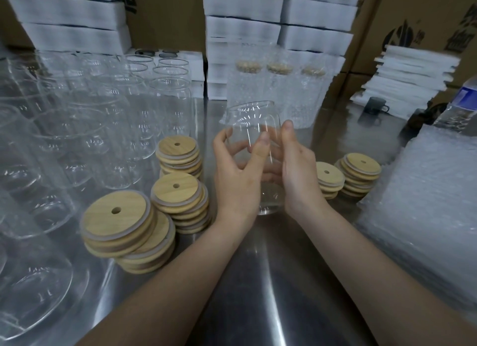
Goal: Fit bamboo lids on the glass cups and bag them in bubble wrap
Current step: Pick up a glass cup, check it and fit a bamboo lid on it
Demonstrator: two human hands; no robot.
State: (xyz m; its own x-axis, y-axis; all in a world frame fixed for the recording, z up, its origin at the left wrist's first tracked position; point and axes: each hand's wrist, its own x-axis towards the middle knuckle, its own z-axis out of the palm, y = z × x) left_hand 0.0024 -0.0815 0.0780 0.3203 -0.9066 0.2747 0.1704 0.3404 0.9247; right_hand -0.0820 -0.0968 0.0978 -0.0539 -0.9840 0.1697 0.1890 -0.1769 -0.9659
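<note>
A clear glass cup (251, 128) stands upright, slightly tilted, at the middle of the steel table, without a lid. My left hand (237, 175) wraps its left side and my right hand (296, 172) its right side. Stacks of round bamboo lids with a centre hole lie to the left (178, 190) and front left (118, 219), and two shorter lid stacks (358, 168) lie to the right. Behind the cup stand three lidded cups in bubble wrap (280, 87). A pile of bubble-wrap bags (426, 203) lies at the right.
Several empty glass cups (103, 118) crowd the left half of the steel table (258, 281). White foam trays (242, 22) and cardboard boxes are stacked along the back. A dark mug (375, 105) and a water bottle (462, 100) stand at the far right.
</note>
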